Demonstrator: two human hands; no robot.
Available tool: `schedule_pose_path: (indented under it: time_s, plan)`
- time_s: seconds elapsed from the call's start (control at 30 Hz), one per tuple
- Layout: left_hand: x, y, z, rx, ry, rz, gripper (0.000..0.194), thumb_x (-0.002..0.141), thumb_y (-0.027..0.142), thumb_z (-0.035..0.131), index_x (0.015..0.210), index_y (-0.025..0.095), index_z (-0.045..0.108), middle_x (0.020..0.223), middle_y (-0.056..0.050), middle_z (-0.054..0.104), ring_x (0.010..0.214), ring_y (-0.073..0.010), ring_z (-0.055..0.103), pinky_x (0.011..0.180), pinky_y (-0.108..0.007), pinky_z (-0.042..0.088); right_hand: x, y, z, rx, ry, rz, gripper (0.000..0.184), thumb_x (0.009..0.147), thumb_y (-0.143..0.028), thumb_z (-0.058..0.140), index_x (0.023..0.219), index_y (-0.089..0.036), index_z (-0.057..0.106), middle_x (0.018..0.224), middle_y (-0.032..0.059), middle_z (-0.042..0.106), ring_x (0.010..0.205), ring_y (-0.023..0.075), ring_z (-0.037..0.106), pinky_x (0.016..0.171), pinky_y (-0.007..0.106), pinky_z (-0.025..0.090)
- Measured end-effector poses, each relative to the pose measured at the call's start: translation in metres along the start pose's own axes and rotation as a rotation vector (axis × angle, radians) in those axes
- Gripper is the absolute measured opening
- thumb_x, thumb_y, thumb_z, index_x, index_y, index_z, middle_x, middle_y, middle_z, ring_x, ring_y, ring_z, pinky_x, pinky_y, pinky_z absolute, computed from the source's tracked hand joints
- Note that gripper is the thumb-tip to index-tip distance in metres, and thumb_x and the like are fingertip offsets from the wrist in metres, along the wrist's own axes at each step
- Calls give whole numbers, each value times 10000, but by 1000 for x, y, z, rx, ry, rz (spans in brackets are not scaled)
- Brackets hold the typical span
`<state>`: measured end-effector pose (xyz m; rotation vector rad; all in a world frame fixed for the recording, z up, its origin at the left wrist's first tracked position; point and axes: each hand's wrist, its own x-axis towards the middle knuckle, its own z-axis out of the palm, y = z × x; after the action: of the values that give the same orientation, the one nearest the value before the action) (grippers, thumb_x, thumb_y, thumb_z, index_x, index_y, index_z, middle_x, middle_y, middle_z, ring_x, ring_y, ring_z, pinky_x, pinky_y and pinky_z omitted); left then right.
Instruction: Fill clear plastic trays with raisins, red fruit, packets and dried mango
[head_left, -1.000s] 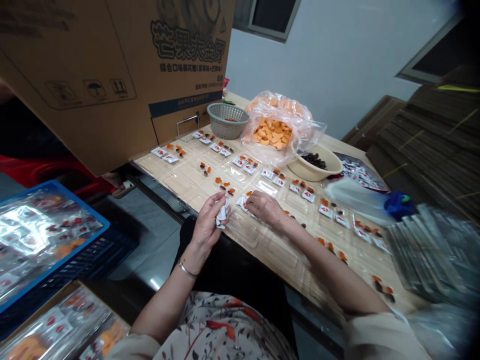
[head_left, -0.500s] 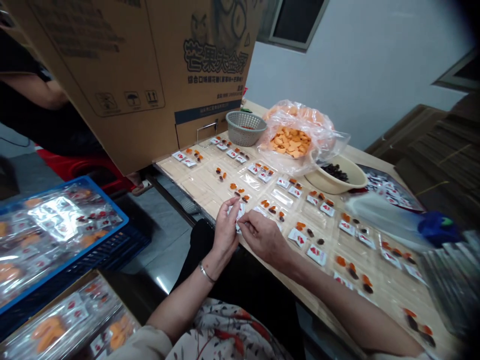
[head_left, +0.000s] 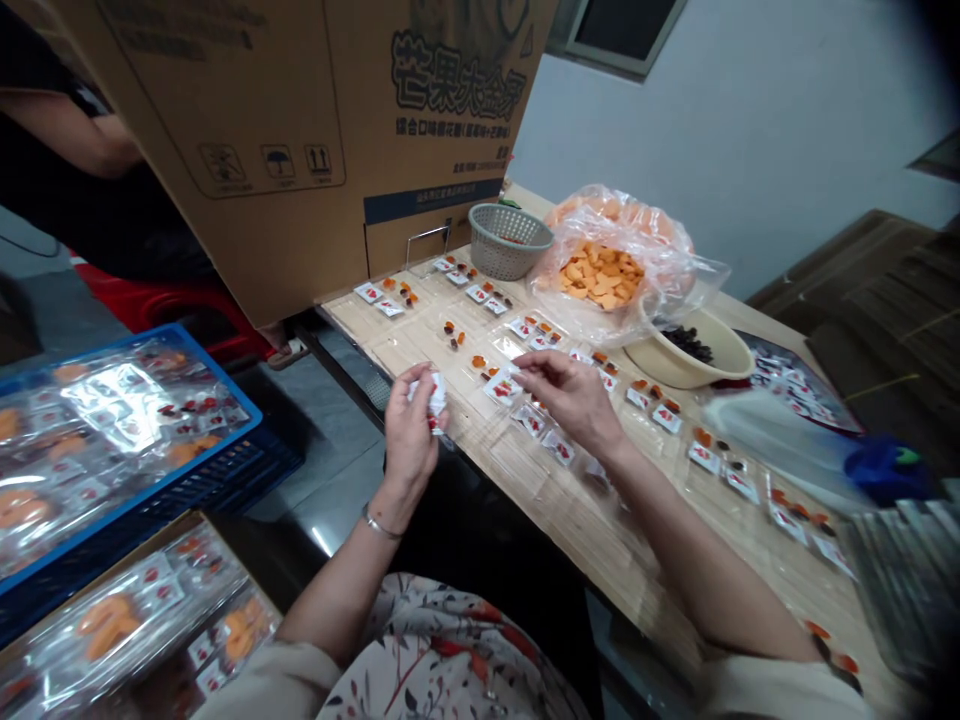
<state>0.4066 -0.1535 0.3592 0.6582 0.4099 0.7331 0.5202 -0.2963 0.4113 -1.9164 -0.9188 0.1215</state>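
My left hand (head_left: 411,430), with a bracelet at the wrist, is closed around a few small white sachets (head_left: 435,395) with red print, just off the table's near edge. Over the table my right hand (head_left: 576,398) pinches the corner of a single white sachet (head_left: 501,388) with a red picture. That sachet is beside some orange and dark gummy-like pieces (head_left: 480,364) in a clear plastic tray. More sachets (head_left: 531,420) lie close below my right hand. Whether the pinched sachet touches the tray I cannot tell.
A large cardboard box (head_left: 300,230) stands at the back left. Behind the trays are a grey basket (head_left: 501,262), a bag of orange pieces (head_left: 604,275) and a cream bowl (head_left: 660,365) of dark pieces. A blue crate (head_left: 251,400) of packs stands left; a person sits behind it.
My hands have moved apart from each other. The left has gone left with the sachets, and the right has reached up and outward over the trays with one sachet. The view has shifted slightly.
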Motion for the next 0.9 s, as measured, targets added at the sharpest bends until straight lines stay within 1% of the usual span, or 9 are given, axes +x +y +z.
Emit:
schedule_pose_path:
  time_s: [0.07,0.13,0.23,0.33,0.43,0.5,0.67,0.8,0.9]
  plan:
    - [-1,9,-16,20,71,85,308,681,296,818,913,185,648,766,34,584,536,-42,471,374,-134,307,17,11,-5,-105,-114,-90,138,848,-288,631,890,-184,713,846,32,710,767,176,647,757,304,511]
    - [-5,12,-32,47,120,118,308,683,305,818,914,190,651,744,35,582,540,-48,482,374,-130,329,31,25,-1,-172,-252,-168,127,864,-223,593,870,-180,712,893,47,721,828,185,660,809,313,501]
    - [-13,8,-50,83,146,59,324,670,306,826,914,177,657,741,29,591,543,-52,488,369,-128,338,49,45,13,-243,-429,-230,137,872,-174,571,858,-173,707,899,68,724,857,193,661,831,321,499]
    - [-18,1,-55,79,145,-25,331,660,301,829,911,169,658,763,21,602,553,-55,498,369,-128,337,57,53,22,-307,-538,-295,145,876,-183,584,787,-183,698,851,71,715,852,203,647,867,347,490]
    - [-22,2,-48,51,150,-22,308,687,316,807,918,179,655,807,11,612,573,-61,515,379,-132,341,54,43,23,-289,-455,-355,171,894,-272,599,784,-187,698,863,86,699,885,220,631,890,374,475]
    - [-26,5,-39,48,131,-9,287,723,336,778,933,187,652,829,3,613,583,-70,521,378,-139,344,45,26,24,-208,-391,-337,207,913,-338,581,848,-184,703,886,81,691,855,207,626,836,351,486]
    - [-32,6,-19,90,-15,-38,251,793,364,711,983,214,647,820,7,587,557,-73,488,376,-151,349,16,-14,44,-41,-450,-83,283,889,-457,583,851,-188,662,769,5,658,684,140,582,659,259,462]
    - [-31,-2,-11,132,-69,2,275,832,419,666,1037,239,636,924,-11,601,638,-97,538,402,-157,382,7,-17,61,59,-339,76,314,779,-435,717,917,-187,584,718,-40,573,563,104,508,542,227,420]
    - [-29,-8,-9,157,-60,30,318,856,469,634,1082,247,626,867,-3,583,608,-94,511,421,-162,398,5,-14,63,43,-308,67,280,768,-349,746,937,-193,585,738,-36,561,554,107,504,543,236,431]
